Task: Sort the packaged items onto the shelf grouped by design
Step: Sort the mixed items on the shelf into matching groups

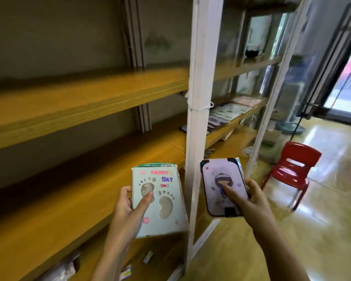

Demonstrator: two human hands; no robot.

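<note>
A pale packaged item (158, 199) printed with two footprints, gripped in the left of the person's two hands (128, 207), reads "HAPPY" in red and "DAY" in purple across its top; a small red word just beneath is too blurred to read.

Left bay: wooden shelf boards (85, 98) bare along front edges, open gaps between levels. White upright post (199, 110) stands between bays, just beyond both held packs. Right bay: middle board crowded with flat packets (229, 112) up to front edge. Red chair (292, 171) on floor right, well apart from shelving.
</note>
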